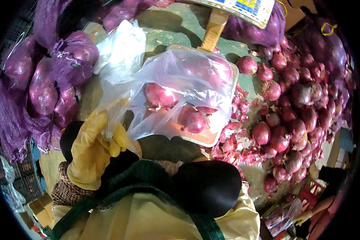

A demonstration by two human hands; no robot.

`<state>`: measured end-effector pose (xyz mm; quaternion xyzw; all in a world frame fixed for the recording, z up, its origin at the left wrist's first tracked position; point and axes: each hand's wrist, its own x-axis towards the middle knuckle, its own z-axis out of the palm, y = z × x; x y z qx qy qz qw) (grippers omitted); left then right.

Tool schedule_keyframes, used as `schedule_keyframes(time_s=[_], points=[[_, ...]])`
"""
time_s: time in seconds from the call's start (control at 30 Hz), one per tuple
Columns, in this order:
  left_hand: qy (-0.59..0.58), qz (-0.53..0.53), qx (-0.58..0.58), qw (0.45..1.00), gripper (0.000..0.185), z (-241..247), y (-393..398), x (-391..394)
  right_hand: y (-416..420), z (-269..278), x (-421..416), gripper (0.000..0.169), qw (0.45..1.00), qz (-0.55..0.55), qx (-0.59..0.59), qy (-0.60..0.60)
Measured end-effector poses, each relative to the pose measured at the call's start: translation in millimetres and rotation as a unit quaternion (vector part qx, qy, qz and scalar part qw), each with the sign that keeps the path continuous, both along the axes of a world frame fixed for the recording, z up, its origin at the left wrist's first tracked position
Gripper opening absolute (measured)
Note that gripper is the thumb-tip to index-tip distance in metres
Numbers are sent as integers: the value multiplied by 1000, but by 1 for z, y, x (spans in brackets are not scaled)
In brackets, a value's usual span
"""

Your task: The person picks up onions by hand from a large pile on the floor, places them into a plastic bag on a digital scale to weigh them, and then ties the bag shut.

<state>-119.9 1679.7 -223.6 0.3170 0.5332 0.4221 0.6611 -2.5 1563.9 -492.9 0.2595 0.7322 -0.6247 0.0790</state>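
Note:
My left hand (100, 138), in a yellow rubber glove, grips the edge of a clear plastic bag (156, 72). The bag lies spread over the square platform of a scale (234, 75), with several red onions in it. One large red onion (159, 94) is near the middle, and another red onion (194, 121) lies close to the bag's lower edge. Beyond my hand is a stack of white plastic bags (123, 45). My right hand is out of view; on that side, loose onion skins (231, 141) lie beside the scale.
A large heap of loose red onions (291, 120) fills the right side. Purple mesh sacks of onions (43, 87) stand at the left, with more at the back. The scale's post (214, 30) rises behind its platform. Another person's gloved hand (303, 217) is at the lower right.

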Motion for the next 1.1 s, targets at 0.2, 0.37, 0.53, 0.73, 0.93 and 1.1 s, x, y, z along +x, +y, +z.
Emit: schedule_keyframes(time_s=[0.2, 0.37, 0.53, 0.73, 0.93, 1.1], points=[[41, -16, 41, 998, 50, -7, -8, 3, 45, 31, 66, 79, 960, -127, -97, 230], [15, -57, 47, 997, 46, 1, 5, 16, 99, 111, 130, 88, 910, -215, -48, 352], [-41, -80, 102, 991, 43, -11, 21, 20, 175, 147, 124, 84, 843, -416, 80, 331], [-56, -114, 56, 990, 41, -19, 36, 12, 185, 146, 129, 82, 740, -353, 565, -90], [-65, -115, 74, 989, 38, -32, 35, 6, 148, 134, 136, 64, 720, -303, 620, -70], [-82, -166, 70, 980, 31, -38, 36, 1, 113, 137, 150, 65, 615, -330, 714, 49]])
